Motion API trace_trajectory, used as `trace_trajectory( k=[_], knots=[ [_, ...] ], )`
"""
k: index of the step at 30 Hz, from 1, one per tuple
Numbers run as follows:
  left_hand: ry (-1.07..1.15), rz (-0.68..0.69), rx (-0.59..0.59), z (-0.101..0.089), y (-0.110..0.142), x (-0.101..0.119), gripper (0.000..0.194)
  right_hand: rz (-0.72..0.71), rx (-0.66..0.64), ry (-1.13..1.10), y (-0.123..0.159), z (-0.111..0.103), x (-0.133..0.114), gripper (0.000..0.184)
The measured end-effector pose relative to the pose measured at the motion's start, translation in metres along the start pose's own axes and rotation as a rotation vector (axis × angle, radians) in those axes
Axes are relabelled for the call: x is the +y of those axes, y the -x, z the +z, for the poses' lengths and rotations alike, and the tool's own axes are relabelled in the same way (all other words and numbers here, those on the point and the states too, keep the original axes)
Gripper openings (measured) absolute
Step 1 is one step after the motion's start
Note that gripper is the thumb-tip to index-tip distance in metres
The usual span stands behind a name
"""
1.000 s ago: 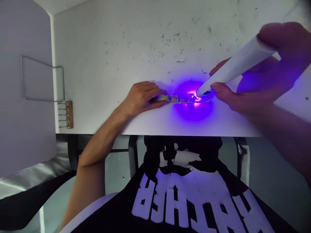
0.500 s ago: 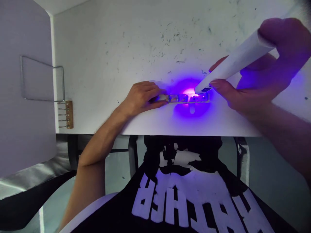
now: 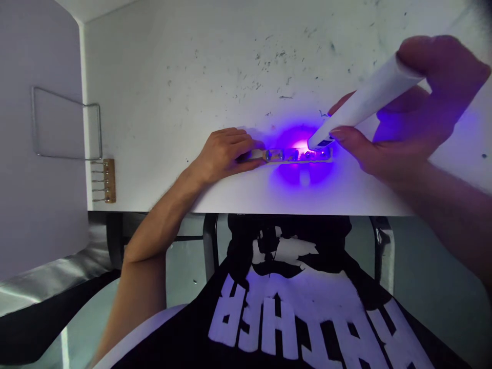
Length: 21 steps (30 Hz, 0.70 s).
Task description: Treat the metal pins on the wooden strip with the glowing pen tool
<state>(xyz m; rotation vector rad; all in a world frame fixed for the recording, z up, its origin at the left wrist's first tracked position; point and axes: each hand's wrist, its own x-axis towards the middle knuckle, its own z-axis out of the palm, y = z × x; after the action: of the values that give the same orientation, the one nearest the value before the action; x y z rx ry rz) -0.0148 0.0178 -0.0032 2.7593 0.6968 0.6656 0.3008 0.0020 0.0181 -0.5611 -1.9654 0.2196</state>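
A narrow clear strip (image 3: 295, 155) with small parts on it lies on the white table (image 3: 192, 92) near the front edge. My left hand (image 3: 225, 152) rests on the table, fingers curled and pinching the strip's left end. My right hand (image 3: 407, 115) is closed round a white pen-shaped UV lamp (image 3: 361, 105), thumb on top. The lamp's tip sits just above the right part of the strip and throws a bright violet glow on it and on the table around it.
A small wooden block with several metal pins (image 3: 105, 181) lies at the table's left front corner. A bent wire frame (image 3: 67, 125) is on the grey panel at the left. Chair arms (image 3: 209, 241) and my black printed shirt (image 3: 300, 307) show below the table edge.
The lamp's tip has shifted slightly left and up along the strip, and the violet glow moved with it. My left hand has stayed put.
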Motion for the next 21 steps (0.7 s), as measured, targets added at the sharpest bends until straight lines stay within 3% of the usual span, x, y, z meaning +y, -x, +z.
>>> trace_trajectory(
  k=[5,9,13,14,16,19,21],
  knots=[
    [-0.016,-0.011,-0.001,0.000,0.000,0.000,0.026,0.036,0.054,0.015,0.001,-0.001,0.001,0.095],
    [-0.021,-0.044,-0.045,0.000,0.001,-0.001,0.029,0.086,0.019,-0.049,0.009,0.000,0.001,0.100],
    [-0.029,-0.021,-0.021,0.000,0.001,-0.001,0.028,0.460,0.108,-0.139,0.021,0.001,0.010,0.102],
    [-0.028,-0.011,-0.011,0.000,0.001,-0.001,0.028,0.489,0.161,-0.104,0.022,0.002,0.012,0.099],
    [-0.027,-0.011,-0.010,0.000,0.001,-0.001,0.029,0.361,0.199,-0.022,0.021,0.001,0.012,0.097],
    [-0.024,-0.039,-0.031,0.000,0.001,-0.001,0.030,0.088,0.074,-0.020,0.012,0.000,0.006,0.102],
    [-0.016,-0.038,-0.029,0.000,0.001,-0.001,0.029,0.067,0.020,-0.058,0.005,0.000,0.001,0.097]
  ],
)
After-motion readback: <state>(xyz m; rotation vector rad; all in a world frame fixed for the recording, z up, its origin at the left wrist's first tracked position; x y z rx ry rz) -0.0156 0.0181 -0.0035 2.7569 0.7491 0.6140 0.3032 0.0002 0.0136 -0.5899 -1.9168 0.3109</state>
